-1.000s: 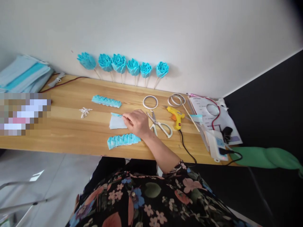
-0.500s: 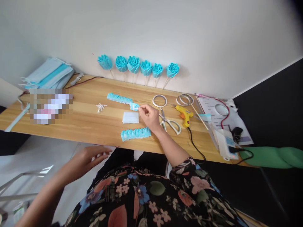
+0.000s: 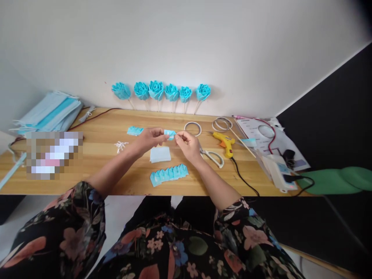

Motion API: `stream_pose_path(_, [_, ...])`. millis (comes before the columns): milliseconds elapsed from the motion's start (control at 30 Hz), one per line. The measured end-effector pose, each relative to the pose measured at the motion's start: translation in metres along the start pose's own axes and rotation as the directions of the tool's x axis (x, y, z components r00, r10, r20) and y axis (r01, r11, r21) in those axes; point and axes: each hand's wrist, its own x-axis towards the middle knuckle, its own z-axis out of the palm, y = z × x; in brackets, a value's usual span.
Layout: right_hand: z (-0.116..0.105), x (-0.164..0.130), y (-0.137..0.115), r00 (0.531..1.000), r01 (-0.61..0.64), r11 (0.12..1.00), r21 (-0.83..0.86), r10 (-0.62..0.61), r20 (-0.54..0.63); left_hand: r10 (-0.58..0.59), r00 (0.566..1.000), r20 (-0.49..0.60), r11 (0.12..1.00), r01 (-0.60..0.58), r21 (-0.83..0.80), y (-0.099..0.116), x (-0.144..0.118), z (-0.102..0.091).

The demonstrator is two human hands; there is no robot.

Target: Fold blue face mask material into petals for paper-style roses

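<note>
At frame centre, a small folded blue piece [image 3: 169, 134] is pinched from both ends between the left hand [image 3: 150, 138] and the right hand [image 3: 187, 144], held above the tabletop [image 3: 95, 162]. A pleated blue strip [image 3: 169, 174] and scissors [image 3: 211, 155] are seen on the pale wood below, and blue roses [image 3: 161, 91] are lined against the white wall at upper centre.

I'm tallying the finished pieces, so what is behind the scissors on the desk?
Behind the scissors lies a white tape ring, then six blue flowers on sticks lean against the wall. The right hand covers the blade tips.
</note>
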Motion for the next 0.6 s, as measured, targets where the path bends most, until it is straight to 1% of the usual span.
stream_pose_path(67, [-0.001,0.001,0.002,0.999,0.001,1.000,0.013,-0.001,0.039,0.008,1.000,-0.022,1.000,-0.008,-0.014,-0.003,0.004,0.003])
stream_pose_path(200, [-0.002,0.002,0.003,0.996,0.016,0.998,0.052,-0.020,0.082,0.068,0.997,-0.026,0.998,-0.068,-0.012,-0.010,0.010,0.011])
stream_pose_path(400, [0.000,0.001,0.001,0.999,-0.013,1.000,-0.011,0.014,0.039,0.148,0.988,-0.039,0.989,-0.146,0.033,-0.016,0.007,0.024])
stream_pose_path(500, [0.002,0.001,0.003,0.999,-0.001,1.000,-0.016,0.002,0.042,0.168,0.986,-0.023,0.986,-0.168,-0.008,-0.017,0.001,0.023])
stream_pose_path(600, [0.001,0.002,0.005,0.996,-0.052,0.996,0.066,0.047,0.070,0.158,0.987,-0.025,0.983,-0.159,-0.095,-0.017,-0.003,0.020])
